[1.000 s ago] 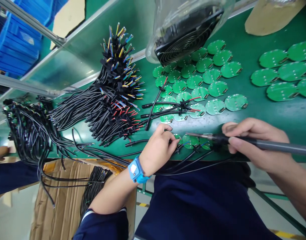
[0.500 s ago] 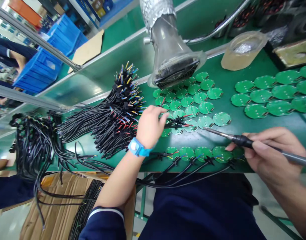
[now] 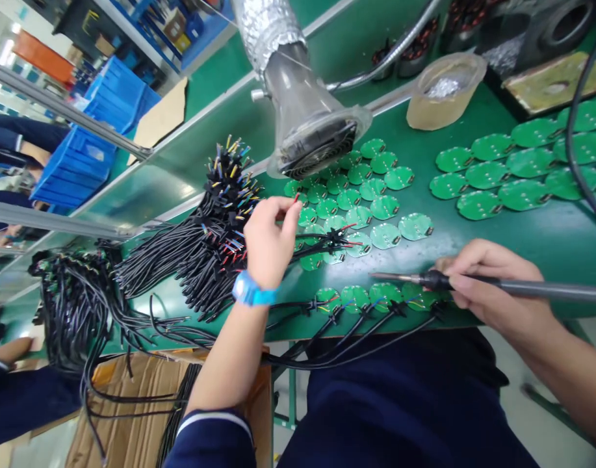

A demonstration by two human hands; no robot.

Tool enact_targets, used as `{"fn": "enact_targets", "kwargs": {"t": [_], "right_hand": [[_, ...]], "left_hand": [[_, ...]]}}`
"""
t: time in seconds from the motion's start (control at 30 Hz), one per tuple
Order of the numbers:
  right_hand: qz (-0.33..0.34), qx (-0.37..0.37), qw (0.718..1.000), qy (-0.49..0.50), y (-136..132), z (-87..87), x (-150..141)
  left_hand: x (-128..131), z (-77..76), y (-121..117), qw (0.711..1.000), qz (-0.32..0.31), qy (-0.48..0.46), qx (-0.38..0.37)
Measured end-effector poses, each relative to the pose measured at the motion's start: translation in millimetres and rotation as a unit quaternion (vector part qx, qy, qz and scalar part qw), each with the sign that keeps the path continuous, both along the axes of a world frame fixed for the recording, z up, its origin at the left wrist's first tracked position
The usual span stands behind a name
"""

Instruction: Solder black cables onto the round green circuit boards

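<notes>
My left hand (image 3: pixel 270 235) pinches a thin red-tipped wire (image 3: pixel 294 203) between its fingertips, just right of a bundle of black cables (image 3: pixel 214 244) with stripped coloured ends. My right hand (image 3: pixel 492 286) grips a soldering iron (image 3: pixel 517 289) by its grey handle. The iron's tip (image 3: pixel 378 275) hangs over the front row of round green circuit boards (image 3: pixel 355 299), which have cables attached. Further boards (image 3: pixel 384 236) lie in rows behind it. A blue strap (image 3: pixel 247 292) circles my left wrist.
A fume extractor hood (image 3: pixel 317 146) with a foil duct hangs above the boards. A clear tub of scraps (image 3: pixel 444 91) stands behind them. Cables droop over the bench edge (image 3: pixel 375 333) towards a cardboard box (image 3: pixel 132 409). Blue crates (image 3: pixel 78 172) and a co-worker's arm (image 3: pixel 32 153) are at the far left.
My left hand has moved from the front boards back towards the cable bundle and now pinches a thin wire. The iron has swung level over the front row, and the view has shifted.
</notes>
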State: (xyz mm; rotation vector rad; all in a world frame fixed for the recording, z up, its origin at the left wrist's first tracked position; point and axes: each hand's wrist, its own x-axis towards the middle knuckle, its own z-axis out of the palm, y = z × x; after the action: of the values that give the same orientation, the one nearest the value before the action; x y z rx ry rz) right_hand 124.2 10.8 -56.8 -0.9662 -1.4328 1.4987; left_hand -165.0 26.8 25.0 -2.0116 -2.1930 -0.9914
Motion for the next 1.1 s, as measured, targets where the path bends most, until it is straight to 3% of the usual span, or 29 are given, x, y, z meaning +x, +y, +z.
{"fn": "enact_targets", "kwargs": {"t": [0.1,0.17,0.27,0.4,1.1], "right_hand": [[0.033,-0.009,0.999,-0.032,3.3,1.9,-0.2],[0.051,-0.005,0.997,-0.051,5.6,4.7,-0.1],[0.073,0.012,0.994,-0.081,8.5,11.1,-1.9],[0.094,0.034,0.991,-0.091,10.7,19.7,-8.4],[0.115,0.058,0.987,-0.095,10.5,24.5,-10.9]], "left_hand": [[26.0,9.3,-49.8,0.994,-0.094,-0.001,-0.051],[42.9,1.0,-75.0,0.981,-0.134,-0.032,-0.136],[57.6,-20.6,-91.6,0.970,-0.125,-0.070,-0.195],[59.9,-33.6,-89.9,0.969,-0.117,-0.074,-0.207],[66.1,-41.7,-93.1,0.982,-0.097,0.003,-0.160]]}}
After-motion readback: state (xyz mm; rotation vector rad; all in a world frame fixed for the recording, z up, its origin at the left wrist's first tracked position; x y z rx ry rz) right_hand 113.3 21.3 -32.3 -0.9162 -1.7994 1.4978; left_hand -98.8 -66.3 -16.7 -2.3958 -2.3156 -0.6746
